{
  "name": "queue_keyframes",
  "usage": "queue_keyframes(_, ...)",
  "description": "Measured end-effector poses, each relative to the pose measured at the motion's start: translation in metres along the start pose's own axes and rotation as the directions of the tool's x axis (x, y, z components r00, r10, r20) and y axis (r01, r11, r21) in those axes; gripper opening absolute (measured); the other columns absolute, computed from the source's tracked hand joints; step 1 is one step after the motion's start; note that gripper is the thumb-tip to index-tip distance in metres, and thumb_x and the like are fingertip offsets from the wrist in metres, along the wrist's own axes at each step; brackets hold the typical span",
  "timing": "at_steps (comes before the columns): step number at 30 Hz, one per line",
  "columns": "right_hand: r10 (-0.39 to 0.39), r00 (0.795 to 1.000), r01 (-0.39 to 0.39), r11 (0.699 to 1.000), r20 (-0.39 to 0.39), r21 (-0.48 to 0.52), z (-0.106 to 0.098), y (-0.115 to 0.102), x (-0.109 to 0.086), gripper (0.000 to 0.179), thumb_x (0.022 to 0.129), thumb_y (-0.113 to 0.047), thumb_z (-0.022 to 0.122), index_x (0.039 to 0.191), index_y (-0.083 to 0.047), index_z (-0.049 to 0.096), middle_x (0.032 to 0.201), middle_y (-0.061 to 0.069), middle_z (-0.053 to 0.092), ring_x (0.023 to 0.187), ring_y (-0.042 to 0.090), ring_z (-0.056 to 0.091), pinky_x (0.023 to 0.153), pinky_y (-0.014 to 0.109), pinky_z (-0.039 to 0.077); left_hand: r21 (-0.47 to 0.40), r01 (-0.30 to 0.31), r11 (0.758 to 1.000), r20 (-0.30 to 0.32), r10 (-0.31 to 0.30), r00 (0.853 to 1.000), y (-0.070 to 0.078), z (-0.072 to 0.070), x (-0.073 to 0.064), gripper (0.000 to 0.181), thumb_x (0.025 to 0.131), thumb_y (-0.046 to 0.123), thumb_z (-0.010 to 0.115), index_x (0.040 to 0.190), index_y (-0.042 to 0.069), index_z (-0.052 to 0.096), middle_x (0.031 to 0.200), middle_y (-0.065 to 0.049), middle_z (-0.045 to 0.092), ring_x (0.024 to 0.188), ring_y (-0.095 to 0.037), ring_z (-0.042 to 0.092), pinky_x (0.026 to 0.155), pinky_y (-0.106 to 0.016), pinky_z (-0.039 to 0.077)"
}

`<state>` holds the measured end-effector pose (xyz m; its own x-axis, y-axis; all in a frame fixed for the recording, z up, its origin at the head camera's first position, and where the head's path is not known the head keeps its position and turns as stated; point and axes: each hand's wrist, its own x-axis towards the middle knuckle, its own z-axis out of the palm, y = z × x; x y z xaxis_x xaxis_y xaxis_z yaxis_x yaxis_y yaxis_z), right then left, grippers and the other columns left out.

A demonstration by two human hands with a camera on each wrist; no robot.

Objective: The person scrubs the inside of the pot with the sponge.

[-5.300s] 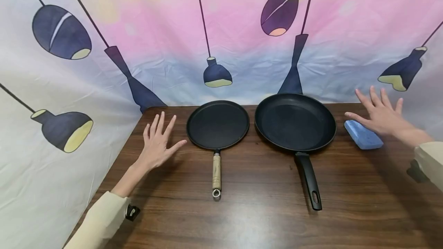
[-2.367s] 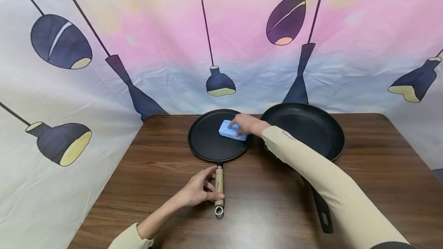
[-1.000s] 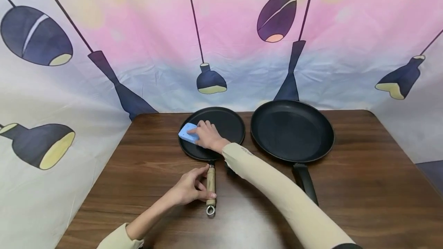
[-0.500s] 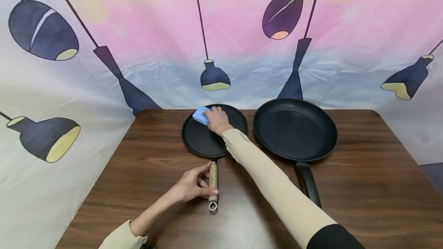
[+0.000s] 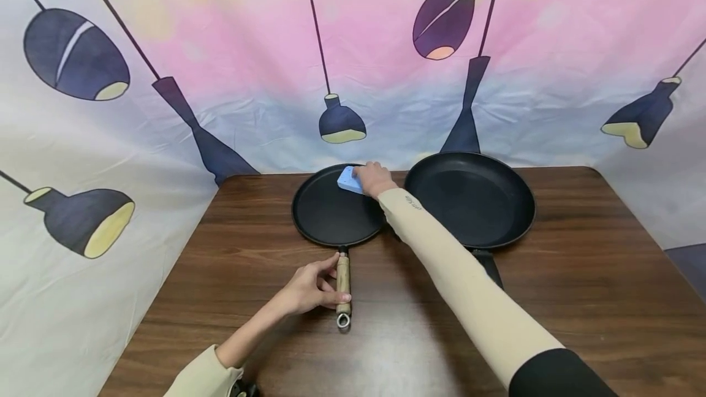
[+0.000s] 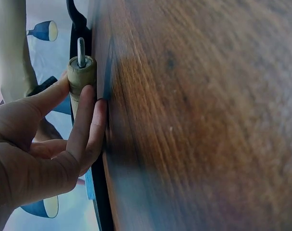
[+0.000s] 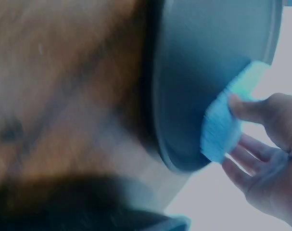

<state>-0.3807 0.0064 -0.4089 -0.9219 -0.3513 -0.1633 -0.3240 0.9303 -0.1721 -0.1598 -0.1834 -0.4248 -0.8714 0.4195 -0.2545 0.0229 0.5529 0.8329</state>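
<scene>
A flat, round black griddle pan with a wooden handle lies on the table. My left hand pinches that handle between thumb and fingers; the left wrist view shows the fingers around its wooden end. At the pan's far right edge, my right hand grips a light-blue sponge against the cooking surface. In the blurred right wrist view, the thumb presses on the sponge and the other fingers lie at its far side.
A larger black frying pan stands close on the right, its handle partly behind the right sleeve. The brown wooden table ends at a cloth backdrop printed with lamps.
My right hand picked up the sponge from the table's right and moved it over the griddle pan, lately from left edge to far right. My left hand took hold of the wooden handle.
</scene>
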Motion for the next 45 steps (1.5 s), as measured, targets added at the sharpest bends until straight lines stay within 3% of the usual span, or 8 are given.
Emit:
queue_keyframes(5,-0.04,0.989,0.033,0.998,0.141,0.053,-0.014,0.013,-0.018,0.05,0.092,-0.009,0.077,0.138,-0.023,0.06,0.147,0.011,0.053,0.118,0.026,0.056,0.096,0.038,0.053,0.04,-0.007,0.999,-0.004,0.007,1.0,0.0,0.0,0.001,0.094,0.083,0.018,0.087,0.156,-0.005,0.033,0.124,-0.019,0.062,0.081,-0.015,0.074,0.065,-0.021,0.056)
queue_keyframes(10,-0.175,0.96,0.17,0.985,0.218,0.043,-0.015,0.021,-0.042,0.049,0.089,-0.017,0.081,0.134,-0.023,0.062,0.151,0.012,0.053,0.124,0.027,0.056,0.101,0.038,0.052,0.071,-0.028,0.997,0.005,0.027,1.0,-0.001,0.002,0.001,0.093,0.082,0.019,0.088,0.153,-0.008,0.036,0.122,-0.019,0.064,0.081,-0.014,0.075,0.068,-0.019,0.054)
queue_keyframes(17,-0.354,0.929,0.346,0.934,0.108,0.083,-0.001,0.019,-0.058,0.047,0.088,-0.023,0.084,0.132,-0.024,0.068,0.142,0.01,0.063,0.132,0.028,0.057,0.11,0.043,0.051,0.115,-0.044,0.992,-0.015,0.046,0.999,-0.002,-0.004,0.006,0.091,0.081,0.02,0.089,0.152,-0.009,0.038,0.123,-0.019,0.065,0.082,-0.014,0.075,0.068,-0.018,0.054)
queue_keyframes(21,-0.406,0.913,0.402,0.912,0.04,0.075,0.011,0.009,-0.065,0.047,0.086,-0.024,0.085,0.132,-0.026,0.07,0.128,0.008,0.07,0.123,0.026,0.062,0.104,0.04,0.054,0.105,-0.052,0.993,0.001,0.052,0.999,-0.003,-0.007,0.008,0.091,0.081,0.02,0.089,0.151,-0.01,0.039,0.122,-0.019,0.065,0.082,-0.014,0.075,0.068,-0.018,0.054)
queue_keyframes(27,-0.47,0.883,0.47,0.883,0.012,0.01,0.022,-0.024,-0.074,0.045,0.089,-0.027,0.082,0.132,-0.03,0.07,0.118,0.004,0.07,0.106,0.02,0.061,0.093,0.036,0.054,0.042,-0.053,0.998,-0.003,0.054,0.999,-0.004,-0.004,0.005,0.093,0.079,0.016,0.09,0.151,-0.012,0.037,0.122,-0.022,0.065,0.082,-0.016,0.075,0.066,-0.018,0.056)
queue_keyframes(32,-0.436,0.899,0.434,0.9,-0.047,-0.047,0.028,-0.048,-0.072,0.044,0.092,-0.029,0.079,0.134,-0.032,0.067,0.121,-0.001,0.071,0.105,0.02,0.061,0.088,0.034,0.054,-0.002,-0.081,0.997,-0.033,0.081,0.996,-0.006,0.002,0.002,0.093,0.08,0.017,0.09,0.153,-0.008,0.037,0.123,-0.023,0.062,0.082,-0.013,0.074,0.068,-0.018,0.056)
queue_keyframes(37,-0.38,0.919,0.366,0.921,-0.108,-0.132,0.034,-0.069,-0.056,0.043,0.097,-0.031,0.072,0.139,-0.035,0.062,0.125,0.001,0.068,0.105,0.022,0.061,0.086,0.033,0.055,-0.059,-0.139,0.989,-0.05,0.136,0.989,-0.008,0.004,-0.001,0.079,0.081,0.013,0.088,0.147,-0.003,0.047,0.124,-0.026,0.059,0.082,-0.013,0.074,0.067,-0.019,0.057)
queue_keyframes(45,-0.233,0.96,0.203,0.962,-0.157,-0.184,0.043,-0.078,-0.014,0.044,0.104,-0.038,0.06,0.148,-0.036,0.053,0.135,0.003,0.063,0.119,0.023,0.057,0.104,0.037,0.052,-0.081,-0.16,0.984,-0.038,0.158,0.987,-0.011,0.005,-0.003,0.072,0.083,0.012,0.086,0.145,-0.001,0.051,0.124,-0.026,0.057,0.08,-0.01,0.073,0.067,-0.02,0.058)
